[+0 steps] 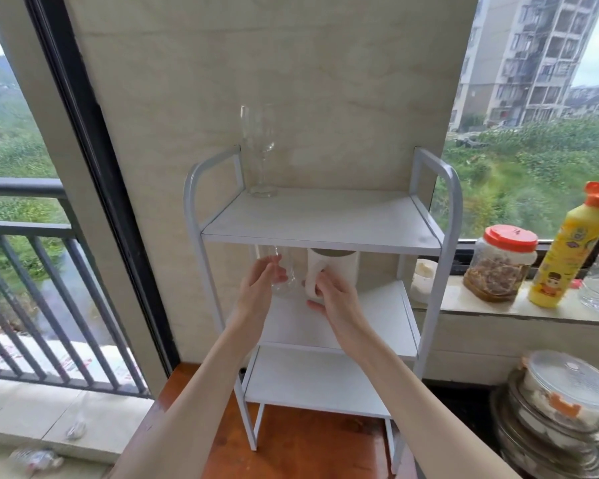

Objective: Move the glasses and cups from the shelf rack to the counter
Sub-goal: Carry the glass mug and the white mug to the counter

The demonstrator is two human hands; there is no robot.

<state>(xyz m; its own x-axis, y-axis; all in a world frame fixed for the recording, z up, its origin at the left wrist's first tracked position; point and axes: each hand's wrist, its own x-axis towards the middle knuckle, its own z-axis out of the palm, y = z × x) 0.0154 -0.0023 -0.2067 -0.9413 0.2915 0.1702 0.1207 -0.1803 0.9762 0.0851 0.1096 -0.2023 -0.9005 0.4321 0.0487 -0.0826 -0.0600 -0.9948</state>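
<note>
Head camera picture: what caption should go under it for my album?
Left hand grips a clear glass, right hand a white mug.

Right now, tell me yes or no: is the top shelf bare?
No, a wine glass stands upright at the back left of the top shelf.
</note>
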